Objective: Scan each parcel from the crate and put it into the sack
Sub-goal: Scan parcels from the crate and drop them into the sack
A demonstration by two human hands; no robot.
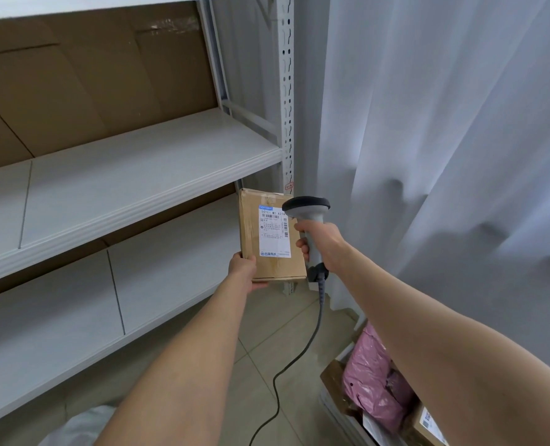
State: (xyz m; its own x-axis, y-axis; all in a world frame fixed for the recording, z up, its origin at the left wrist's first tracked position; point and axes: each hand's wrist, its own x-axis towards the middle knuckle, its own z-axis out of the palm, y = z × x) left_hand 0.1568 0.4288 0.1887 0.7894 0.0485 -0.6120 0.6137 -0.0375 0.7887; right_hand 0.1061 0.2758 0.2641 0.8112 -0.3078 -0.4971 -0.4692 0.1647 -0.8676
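My left hand (244, 269) grips the lower left corner of a brown cardboard parcel (253, 230), holding it up with its white shipping label facing me. My right hand (323, 244) grips the handle of a grey barcode scanner (309, 211). The scanner's dark head sits at the label's upper right edge. Its cable (299, 352) hangs down to the floor. At the bottom right stands the crate (341, 410), partly hidden by my right arm, holding pink bagged parcels (371, 378) and a brown box (428, 424). A bit of the white sack (83, 426) shows at the bottom left.
White metal shelving (138, 175) with cardboard backing fills the left side, its upright post (286, 91) just behind the parcel. A white curtain (444, 140) hangs on the right. Beige floor tiles (267, 342) lie between shelving and crate.
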